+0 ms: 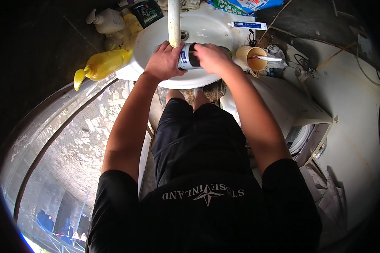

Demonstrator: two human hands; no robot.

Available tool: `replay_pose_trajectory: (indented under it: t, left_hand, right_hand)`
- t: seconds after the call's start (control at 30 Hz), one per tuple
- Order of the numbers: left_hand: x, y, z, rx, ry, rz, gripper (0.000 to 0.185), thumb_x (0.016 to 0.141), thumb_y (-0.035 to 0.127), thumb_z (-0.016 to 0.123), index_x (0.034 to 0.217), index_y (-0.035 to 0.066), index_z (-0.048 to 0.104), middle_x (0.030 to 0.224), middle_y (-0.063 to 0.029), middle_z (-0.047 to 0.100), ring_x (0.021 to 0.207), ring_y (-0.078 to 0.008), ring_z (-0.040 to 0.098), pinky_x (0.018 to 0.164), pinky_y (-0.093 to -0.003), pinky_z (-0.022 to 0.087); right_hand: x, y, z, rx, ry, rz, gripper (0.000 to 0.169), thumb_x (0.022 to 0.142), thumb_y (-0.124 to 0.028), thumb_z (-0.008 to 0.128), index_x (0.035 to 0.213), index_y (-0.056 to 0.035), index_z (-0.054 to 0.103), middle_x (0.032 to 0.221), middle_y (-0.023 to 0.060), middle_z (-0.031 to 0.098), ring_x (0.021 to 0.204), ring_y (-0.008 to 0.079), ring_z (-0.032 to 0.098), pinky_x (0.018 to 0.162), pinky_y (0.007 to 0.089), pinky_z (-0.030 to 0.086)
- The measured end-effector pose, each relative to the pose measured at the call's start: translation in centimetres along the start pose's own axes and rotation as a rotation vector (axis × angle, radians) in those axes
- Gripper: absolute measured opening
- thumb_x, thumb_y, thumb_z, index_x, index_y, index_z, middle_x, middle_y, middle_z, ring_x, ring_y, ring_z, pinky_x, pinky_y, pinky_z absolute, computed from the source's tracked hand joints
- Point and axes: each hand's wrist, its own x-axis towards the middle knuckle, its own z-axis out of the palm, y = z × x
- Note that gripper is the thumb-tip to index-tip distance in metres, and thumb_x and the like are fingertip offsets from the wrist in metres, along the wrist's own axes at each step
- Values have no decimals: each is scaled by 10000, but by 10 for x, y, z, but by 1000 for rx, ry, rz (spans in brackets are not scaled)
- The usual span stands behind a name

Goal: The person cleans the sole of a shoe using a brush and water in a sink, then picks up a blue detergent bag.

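Observation:
Over the front part of a white washbasin (215,30) lies a dark cylindrical container with a pale printed label (184,57), on its side. My left hand (165,61) grips its left end, fingers and thumb around it. At its middle and right, my right hand (212,58) is pressed with bent fingers; whether it grips the container or something small and green beside it, I cannot tell. The white spout (174,25) of a tap reaches down between me and the drain (184,34), its tip close to my left hand.
Left of the basin are a yellow pump bottle (104,64), a white pump bottle (110,21) and a dark pouch (147,14). To the right are a toothpaste tube (249,25), a beige mug (244,54) holding a white-handled item, and a blue bag (250,8). A white washing machine (291,98) stands below right.

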Motion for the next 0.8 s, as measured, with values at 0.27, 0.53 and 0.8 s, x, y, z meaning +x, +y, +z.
replay_pose_trajectory:
  t: [0.27,0.53,0.8]
  left_hand:
    - [-9,-2,11,-23,-57,-75,952,668,389,912,1459,71,489,1369,-230,628,1330,-441,581,1141,-474,478]
    - [-11,2,12,-5,-90,-130,944,681,395,918,1437,49,470,1320,-234,653,1290,-422,607,1108,-470,496]
    - [7,12,-5,-131,-204,-196,954,705,394,912,1467,62,445,1242,-276,670,1126,-430,685,988,-481,549]
  right_hand:
    - [-7,-4,10,116,17,73,190,911,-134,659,1083,-53,662,1114,183,745,1066,375,709,895,506,562]
    - [-7,-3,24,141,78,-63,224,900,-105,689,1112,-40,658,1067,174,743,1074,393,676,968,497,523]
    - [-14,17,27,266,129,-120,244,885,-8,680,1122,-64,665,1039,183,729,1055,390,669,914,481,524]
